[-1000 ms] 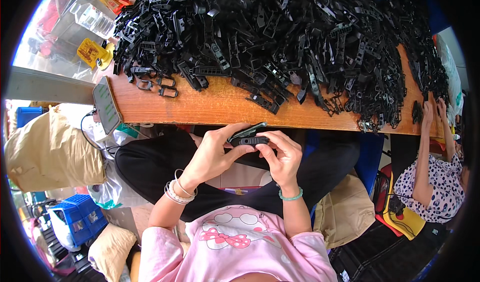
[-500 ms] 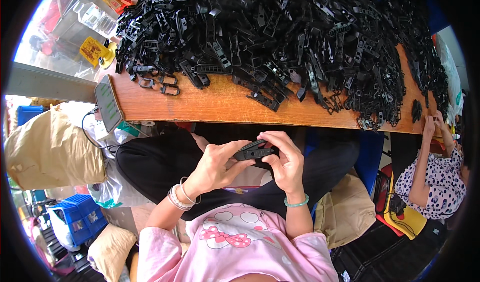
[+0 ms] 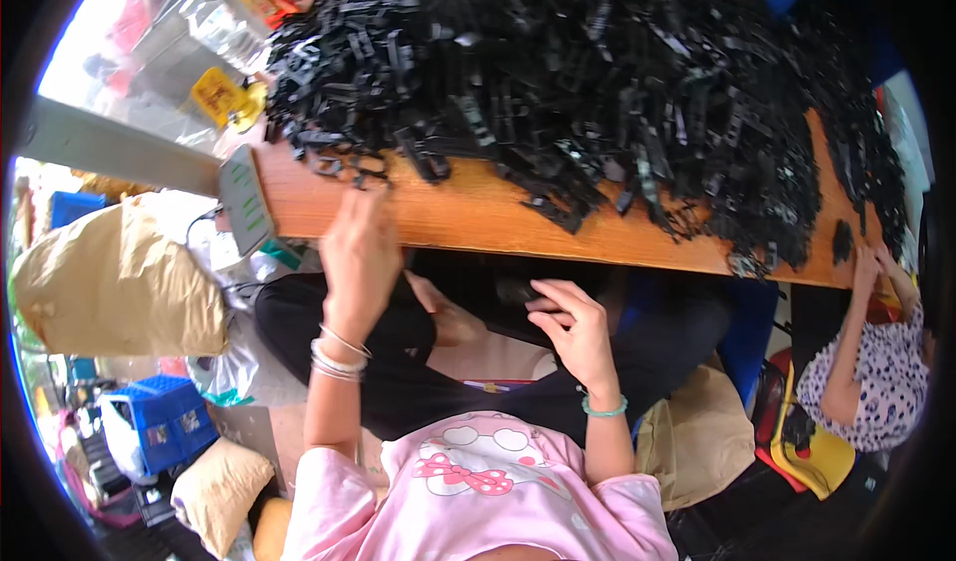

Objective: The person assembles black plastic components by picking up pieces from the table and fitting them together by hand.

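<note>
My left hand (image 3: 360, 252), smeared by motion, reaches over the front edge of the table, its fingertips at a small black frame-shaped plastic part (image 3: 370, 175). Whether the fingers have closed on that part cannot be made out. Above my lap, my right hand (image 3: 576, 330) has its fingers bent loosely to the left, apart from the thumb, with nothing seen between them. Just left of those fingertips is a blurred dark piece (image 3: 515, 290), apart from the hand. A large heap of black plastic parts (image 3: 498, 73) covers most of the table.
The wooden table (image 3: 458, 198) has a bare strip along its front edge. A grey power strip (image 3: 246, 201) is at its left corner. Brown sacks (image 3: 119, 287) and a blue crate (image 3: 164, 424) stand on the left. On the right, another person's hands (image 3: 868, 262) are at the table.
My hands have parted. The left has gone up and left to the table edge; the right stays over my lap. The black clip-like part they held together is out of the left hand.
</note>
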Available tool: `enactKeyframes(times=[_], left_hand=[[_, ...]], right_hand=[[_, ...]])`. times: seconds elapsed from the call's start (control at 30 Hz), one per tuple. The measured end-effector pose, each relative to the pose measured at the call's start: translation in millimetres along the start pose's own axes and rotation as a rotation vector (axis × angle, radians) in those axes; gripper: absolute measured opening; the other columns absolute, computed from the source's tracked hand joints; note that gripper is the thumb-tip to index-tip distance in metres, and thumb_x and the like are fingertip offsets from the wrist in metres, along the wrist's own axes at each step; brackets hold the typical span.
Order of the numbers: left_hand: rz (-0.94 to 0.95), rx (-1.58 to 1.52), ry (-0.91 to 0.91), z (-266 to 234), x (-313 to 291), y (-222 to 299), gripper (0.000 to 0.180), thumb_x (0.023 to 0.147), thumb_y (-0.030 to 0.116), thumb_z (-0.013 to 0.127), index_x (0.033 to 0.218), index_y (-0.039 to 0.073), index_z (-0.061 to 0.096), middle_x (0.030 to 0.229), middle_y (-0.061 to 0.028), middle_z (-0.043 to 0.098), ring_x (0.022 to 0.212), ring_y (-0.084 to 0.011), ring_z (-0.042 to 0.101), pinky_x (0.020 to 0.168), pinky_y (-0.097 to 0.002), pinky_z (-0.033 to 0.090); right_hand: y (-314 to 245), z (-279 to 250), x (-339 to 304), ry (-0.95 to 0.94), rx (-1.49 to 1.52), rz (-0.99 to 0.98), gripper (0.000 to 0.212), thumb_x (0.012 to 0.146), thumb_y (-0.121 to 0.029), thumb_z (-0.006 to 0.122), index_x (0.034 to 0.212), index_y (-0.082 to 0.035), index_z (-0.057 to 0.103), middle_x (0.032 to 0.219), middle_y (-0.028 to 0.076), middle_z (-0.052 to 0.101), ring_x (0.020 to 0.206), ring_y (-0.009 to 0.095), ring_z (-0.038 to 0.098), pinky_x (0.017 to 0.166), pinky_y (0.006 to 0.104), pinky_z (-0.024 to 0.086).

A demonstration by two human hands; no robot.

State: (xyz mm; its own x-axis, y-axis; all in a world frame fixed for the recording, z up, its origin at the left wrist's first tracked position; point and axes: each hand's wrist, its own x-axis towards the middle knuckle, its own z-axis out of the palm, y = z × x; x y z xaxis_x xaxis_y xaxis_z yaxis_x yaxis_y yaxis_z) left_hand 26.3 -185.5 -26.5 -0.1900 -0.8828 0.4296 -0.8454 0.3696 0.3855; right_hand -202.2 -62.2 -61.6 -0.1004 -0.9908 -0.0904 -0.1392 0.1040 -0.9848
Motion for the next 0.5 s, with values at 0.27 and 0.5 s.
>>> enactKeyframes(times=[0.27,0.5], left_hand=[[-0.088,0.145,-0.052,-4.8,11.3,-20.7,0.013,0.081,0.000,0.058,0.092,0.004,0.063,0.098,-0.0115,0.059,0.082,-0.0319,0.061,0.071,-0.0382,0.048],[0.054,-0.293,-0.033,6.7,-7.9,37.5,0.018,0.077,-0.007,0.063,0.094,-0.003,0.057,0.103,-0.0147,0.060,0.093,-0.0248,0.060,0.077,-0.0332,0.048]], right_hand=[[-2.7,-54.5,12.3,0.703,-0.329,-0.170,0.011,0.084,0.003,0.062,0.094,0.002,0.066,0.085,0.010,0.060,0.062,0.013,0.056,0.052,0.0245,0.044],[-6.6,-84.6,36.1,0.799,-0.981,-0.376,0.012,0.078,-0.001,0.068,0.088,-0.003,0.064,0.096,0.010,0.059,0.082,0.026,0.055,0.071,0.0373,0.044]])
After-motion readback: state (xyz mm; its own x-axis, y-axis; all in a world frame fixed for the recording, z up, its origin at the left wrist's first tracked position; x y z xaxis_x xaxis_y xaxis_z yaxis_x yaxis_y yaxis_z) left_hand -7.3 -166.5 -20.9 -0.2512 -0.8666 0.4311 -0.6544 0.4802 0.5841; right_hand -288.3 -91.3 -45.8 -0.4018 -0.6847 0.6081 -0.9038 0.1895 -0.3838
